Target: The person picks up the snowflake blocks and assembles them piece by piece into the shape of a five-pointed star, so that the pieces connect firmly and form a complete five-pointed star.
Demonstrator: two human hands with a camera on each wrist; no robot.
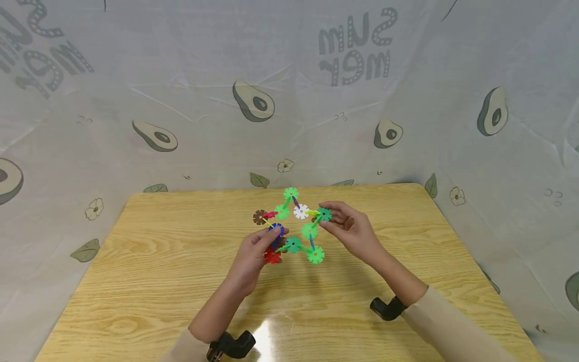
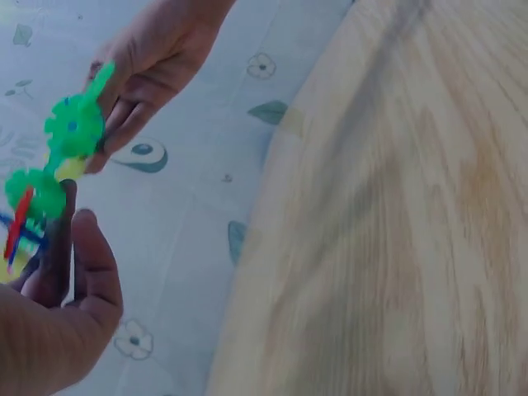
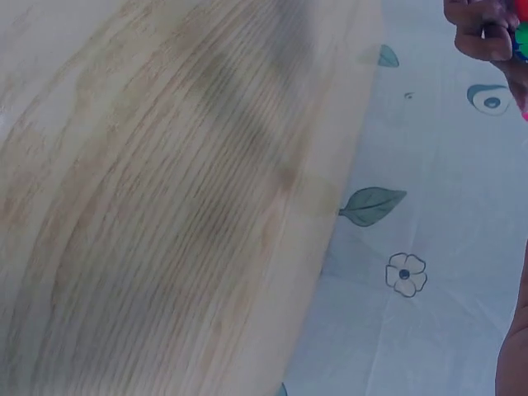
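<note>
Both hands hold up a star-shaped ring of notched plastic snowflake discs (image 1: 293, 244) above the table. My left hand (image 1: 250, 254) grips its lower left, thumb on a blue disc (image 1: 277, 231), close to a red disc (image 1: 273, 255). At the right point of the star, my right hand (image 1: 354, 229) pinches a teal-green disc (image 1: 324, 214) between thumb and fingers. A brown disc (image 1: 260, 217), a white disc (image 1: 301, 211) and several green ones form other corners, joined by edge-on discs. In the right wrist view, only a sliver of the ring shows.
Beneath the hands lies a wood-grain table (image 1: 158, 281). A pale curtain (image 1: 316, 136) printed with avocados and flowers hangs behind and at both sides. Each wrist wears a black camera mount, one at the left (image 1: 232, 345) and one at the right (image 1: 388, 307).
</note>
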